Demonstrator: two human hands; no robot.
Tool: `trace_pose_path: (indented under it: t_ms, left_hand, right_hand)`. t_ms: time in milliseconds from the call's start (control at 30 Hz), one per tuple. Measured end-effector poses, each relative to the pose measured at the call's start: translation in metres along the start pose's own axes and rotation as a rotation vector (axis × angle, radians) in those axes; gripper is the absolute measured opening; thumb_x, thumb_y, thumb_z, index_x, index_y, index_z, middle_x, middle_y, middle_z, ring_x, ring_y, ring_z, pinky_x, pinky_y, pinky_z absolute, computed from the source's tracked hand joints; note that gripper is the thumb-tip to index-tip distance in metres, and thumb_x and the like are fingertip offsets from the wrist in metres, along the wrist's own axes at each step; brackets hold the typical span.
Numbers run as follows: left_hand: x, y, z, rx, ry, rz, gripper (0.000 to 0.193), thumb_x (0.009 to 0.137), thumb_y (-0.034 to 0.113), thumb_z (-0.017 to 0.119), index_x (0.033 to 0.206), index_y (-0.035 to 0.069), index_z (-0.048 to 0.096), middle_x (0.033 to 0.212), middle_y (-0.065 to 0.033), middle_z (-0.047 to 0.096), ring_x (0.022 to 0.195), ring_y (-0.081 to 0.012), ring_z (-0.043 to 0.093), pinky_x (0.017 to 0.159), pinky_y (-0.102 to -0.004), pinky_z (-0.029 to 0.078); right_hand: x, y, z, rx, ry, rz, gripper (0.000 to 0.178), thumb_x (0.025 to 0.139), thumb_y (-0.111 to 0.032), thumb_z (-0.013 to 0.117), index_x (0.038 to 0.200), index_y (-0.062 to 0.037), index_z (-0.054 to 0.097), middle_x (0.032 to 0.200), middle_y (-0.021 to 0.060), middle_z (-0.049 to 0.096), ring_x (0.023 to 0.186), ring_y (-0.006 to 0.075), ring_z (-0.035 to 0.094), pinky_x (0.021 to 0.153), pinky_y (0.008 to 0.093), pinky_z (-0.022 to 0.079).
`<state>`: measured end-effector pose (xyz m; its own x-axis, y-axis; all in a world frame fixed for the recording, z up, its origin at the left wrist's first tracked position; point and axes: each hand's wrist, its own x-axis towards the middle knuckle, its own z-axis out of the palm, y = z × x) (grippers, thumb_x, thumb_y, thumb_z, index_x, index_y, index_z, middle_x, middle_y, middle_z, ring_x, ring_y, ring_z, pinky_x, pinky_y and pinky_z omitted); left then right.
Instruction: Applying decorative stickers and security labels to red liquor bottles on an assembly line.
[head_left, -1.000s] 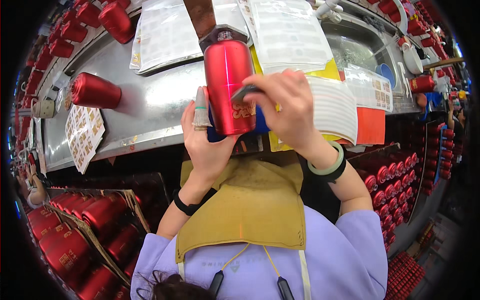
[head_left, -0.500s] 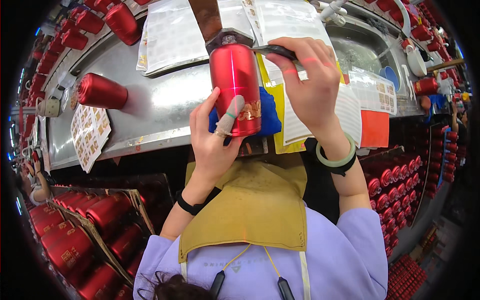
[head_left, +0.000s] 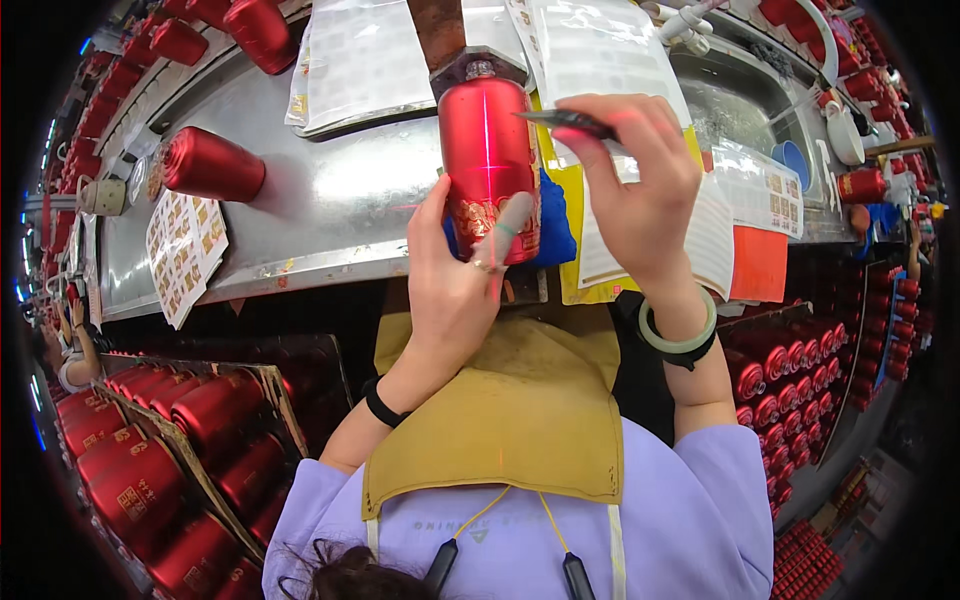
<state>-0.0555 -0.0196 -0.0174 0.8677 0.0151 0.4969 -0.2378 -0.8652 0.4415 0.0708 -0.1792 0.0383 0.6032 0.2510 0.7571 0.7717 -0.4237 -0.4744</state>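
Note:
A glossy red bottle (head_left: 488, 130) lies in front of me, its clear neck pointing away toward a dark metal holder (head_left: 447, 78). Gold decoration (head_left: 478, 216) shows near its base, and a bright laser line runs along it. My left hand (head_left: 452, 300) is closed around the base end, with a pale cover on one finger lying across the gold. Beside the bottle's upper right, my right hand (head_left: 650, 185) grips black tweezers (head_left: 575, 122). Their tip is slightly apart from the bottle. A blue cloth (head_left: 558, 225) shows beneath the bottle.
Another red bottle (head_left: 213, 165) lies at left, near sheets of gold stickers (head_left: 185, 245). White sheets (head_left: 365, 65) cover the bench's back. At right are striped paper (head_left: 655, 240), a sink (head_left: 740, 95) and a blue cup (head_left: 790, 160). Racked bottles (head_left: 215, 410) stand on both sides below.
The bottle has turned, bringing the gold decoration from its right side round to the front. The tweezers have drawn away from the bottle's shoulder, to the right and nearer me.

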Motion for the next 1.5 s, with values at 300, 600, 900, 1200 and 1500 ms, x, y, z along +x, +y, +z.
trace_pose_path:
  t_ms: [300, 600, 900, 1200, 1500]
  left_hand:
    - [-0.014, -0.019, 0.010, -0.364, 0.188, -0.212, 0.091, 0.070, 0.006, 0.093, 0.147, -0.009, 0.046, 0.135, -0.0188, 0.066, 0.112, -0.0291, 0.069, 0.096, -0.0375, 0.055]
    - [-0.019, -0.035, 0.007, -0.473, -0.024, -0.348, 0.097, 0.074, 0.010, 0.092, 0.153, -0.005, 0.038, 0.138, -0.0205, 0.064, 0.125, -0.0326, 0.064, 0.105, -0.0403, 0.051]
    - [-0.009, -0.027, 0.008, -0.393, 0.051, -0.321, 0.108, 0.065, 0.017, 0.098, 0.153, -0.006, 0.039, 0.132, -0.0202, 0.065, 0.125, -0.0282, 0.062, 0.109, -0.0392, 0.047]
    - [-0.006, -0.035, 0.011, -0.441, 0.032, -0.301, 0.089, 0.070, 0.014, 0.092, 0.146, -0.006, 0.050, 0.126, -0.0220, 0.068, 0.114, -0.0298, 0.069, 0.098, -0.0380, 0.055]
    - [-0.006, -0.025, 0.011, -0.459, 0.042, -0.373, 0.083, 0.070, 0.009, 0.089, 0.144, -0.004, 0.054, 0.120, -0.0192, 0.069, 0.109, -0.0268, 0.070, 0.096, -0.0368, 0.055]
  right_hand:
    - [-0.021, -0.039, 0.012, -0.060, -0.441, -0.138, 0.023, 0.078, -0.017, 0.079, 0.097, -0.0102, 0.069, 0.085, 0.0015, 0.063, 0.075, 0.0216, 0.058, 0.073, 0.0368, 0.045]
    - [-0.027, -0.018, 0.020, -0.072, -0.303, -0.447, 0.015, 0.082, -0.020, 0.065, 0.097, -0.0178, 0.067, 0.096, -0.0005, 0.062, 0.087, 0.0221, 0.059, 0.087, 0.0409, 0.050]
    - [0.041, 0.055, 0.031, -0.253, -0.150, -0.439, 0.013, 0.080, -0.019, 0.074, 0.093, -0.0207, 0.072, 0.089, -0.0057, 0.069, 0.081, 0.0187, 0.060, 0.078, 0.0343, 0.044]
    - [-0.023, 0.023, 0.002, 0.037, -0.234, -0.245, 0.025, 0.076, -0.002, 0.071, 0.096, -0.0171, 0.075, 0.096, -0.0039, 0.075, 0.079, 0.0169, 0.061, 0.080, 0.0322, 0.045]
    - [-0.055, -0.012, -0.016, 0.024, -0.241, -0.236, 0.029, 0.071, -0.009, 0.074, 0.099, -0.0158, 0.077, 0.096, -0.0059, 0.072, 0.082, 0.0162, 0.061, 0.075, 0.0332, 0.049]
